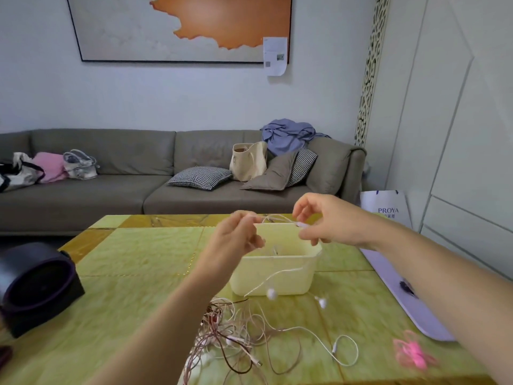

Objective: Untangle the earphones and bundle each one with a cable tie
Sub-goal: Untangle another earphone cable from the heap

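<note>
Above the bench's middle: a white earphone drawn clear of the knot

Over the cream bin (294, 284), the left hand (238, 234) and right hand (327, 220) each pinch the white earphone cable (280, 217) in curled fingertips, with a short span running between them. Its tail drops past the bin's front wall to two earbuds (271, 293) low over the bench (125, 259). The cord looks feather-light, limp and thin. It is best held near the plug or the split, and eased rather than tugged. Toward the near edge lies the pink tangle (227, 337), and pink cable ties (410, 351) sit by the right edge.
</note>
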Demonstrator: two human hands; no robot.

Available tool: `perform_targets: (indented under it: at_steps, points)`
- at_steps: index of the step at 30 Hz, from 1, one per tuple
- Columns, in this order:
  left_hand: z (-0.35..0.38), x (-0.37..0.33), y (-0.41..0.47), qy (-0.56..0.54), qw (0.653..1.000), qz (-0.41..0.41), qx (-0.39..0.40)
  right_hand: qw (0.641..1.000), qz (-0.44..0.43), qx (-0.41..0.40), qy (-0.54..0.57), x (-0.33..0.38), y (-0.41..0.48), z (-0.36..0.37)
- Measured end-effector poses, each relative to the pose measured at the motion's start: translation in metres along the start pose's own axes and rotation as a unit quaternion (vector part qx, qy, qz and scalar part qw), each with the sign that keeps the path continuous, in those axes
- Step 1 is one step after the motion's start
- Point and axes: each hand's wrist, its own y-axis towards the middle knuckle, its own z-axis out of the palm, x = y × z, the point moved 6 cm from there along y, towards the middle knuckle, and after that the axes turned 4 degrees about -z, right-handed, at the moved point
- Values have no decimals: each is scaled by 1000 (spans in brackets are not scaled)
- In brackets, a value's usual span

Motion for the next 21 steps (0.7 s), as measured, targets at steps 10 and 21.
perform_targets:
  at_steps: [10,21]
  points:
    - [-10,2,6,-11,997,-71,-32,940,-68,-334,10,8,-3,-66]
    - [1,-20,4,-38,999,-18,-13,831,-114,-322,-438,51,-7,-68]
